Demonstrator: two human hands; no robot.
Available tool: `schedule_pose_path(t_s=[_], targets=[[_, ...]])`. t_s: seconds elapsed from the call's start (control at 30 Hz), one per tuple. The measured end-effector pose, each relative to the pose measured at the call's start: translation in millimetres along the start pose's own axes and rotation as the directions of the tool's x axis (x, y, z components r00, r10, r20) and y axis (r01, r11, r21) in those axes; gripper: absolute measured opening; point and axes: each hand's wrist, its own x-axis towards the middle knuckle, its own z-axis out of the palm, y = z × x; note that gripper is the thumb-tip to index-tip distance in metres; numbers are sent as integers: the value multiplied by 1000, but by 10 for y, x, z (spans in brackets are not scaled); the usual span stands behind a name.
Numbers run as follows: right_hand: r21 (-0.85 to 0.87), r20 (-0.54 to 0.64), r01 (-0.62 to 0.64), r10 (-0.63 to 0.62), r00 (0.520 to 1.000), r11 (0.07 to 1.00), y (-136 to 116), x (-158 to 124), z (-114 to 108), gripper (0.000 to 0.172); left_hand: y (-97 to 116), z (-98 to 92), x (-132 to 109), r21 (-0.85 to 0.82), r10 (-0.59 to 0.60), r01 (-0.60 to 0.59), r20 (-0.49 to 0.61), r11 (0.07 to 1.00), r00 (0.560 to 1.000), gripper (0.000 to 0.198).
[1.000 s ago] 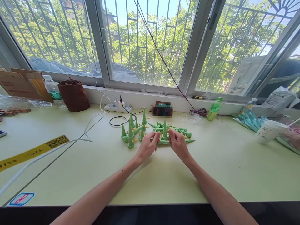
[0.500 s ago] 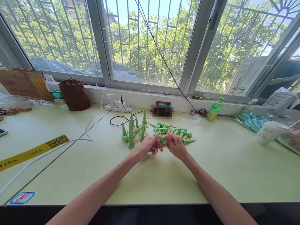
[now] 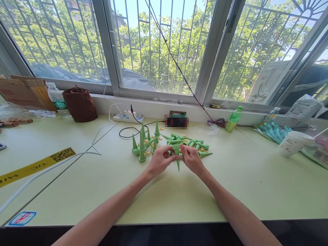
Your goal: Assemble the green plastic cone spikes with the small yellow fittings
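A green plastic watering spike (image 3: 178, 165) is held between my hands, its tip pointing down and its wider collar up. My left hand (image 3: 159, 160) grips it from the left, with thumb and fingers closed round the body. My right hand (image 3: 192, 159) pinches at its right side near the collar; what lies right under those fingertips is hidden. Just beyond my hands is a pile of loose green spikes (image 3: 198, 143) with small yellow valve parts among them. To the left, several spikes (image 3: 142, 150) stand upright on their caps, with yellow valves sticking out sideways.
Behind the spikes lie a black cable (image 3: 125, 132), a power strip (image 3: 123, 118) and a partly blurred device (image 3: 176, 120). A green bottle (image 3: 233, 119) and a white cup (image 3: 294, 144) stand at right. A brown pouch (image 3: 80, 104) and a white cable (image 3: 48, 166) are at left.
The held spike has turned from lying roughly sideways to pointing tip-down. My left fingers have closed round its body, and my right hand stays at its right side.
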Motion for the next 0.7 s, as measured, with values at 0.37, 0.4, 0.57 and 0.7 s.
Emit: schedule_pose_path(t_s=[0.37,0.4,0.57,0.7], targets=[[35,-64,-11,13,998,999,-26,-1,-9,48,12,68,14,56,-15,21,-113,998,994,48],[38,-56,-6,8,998,999,-35,-6,-11,47,10,68,19,39,-36,42,-129,998,991,54],[45,61,37,-39,997,998,-59,-37,0,45,14,17,41,-176,-331,339,72,924,941,80],[46,133,38,-43,990,998,-46,-40,0,45,17,-40,35,-301,-437,537,341,788,832,83]])
